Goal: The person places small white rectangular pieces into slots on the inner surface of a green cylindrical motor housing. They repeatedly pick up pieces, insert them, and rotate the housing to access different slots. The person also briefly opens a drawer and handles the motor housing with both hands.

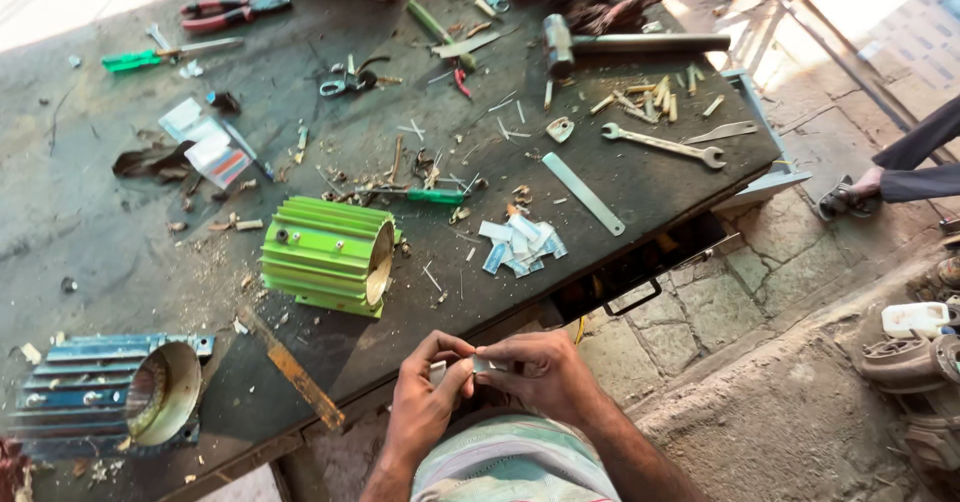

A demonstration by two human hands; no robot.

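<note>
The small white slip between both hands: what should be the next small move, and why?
Probably finish folding the white slip: the left hand and right hand pinch it at its two ends, just off the table edge, and a pile of similar slips lies beside the green motor housing.

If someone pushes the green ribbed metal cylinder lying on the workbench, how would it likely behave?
The green ribbed metal cylinder probably feels heavy, being thick finned metal. It lies on its side, so it might roll, though the fins likely check that. It looks stiff, not fragile.

Both hands (487, 374) pinch a small white strip (483, 365) near the green motor housing (328, 255)
</note>
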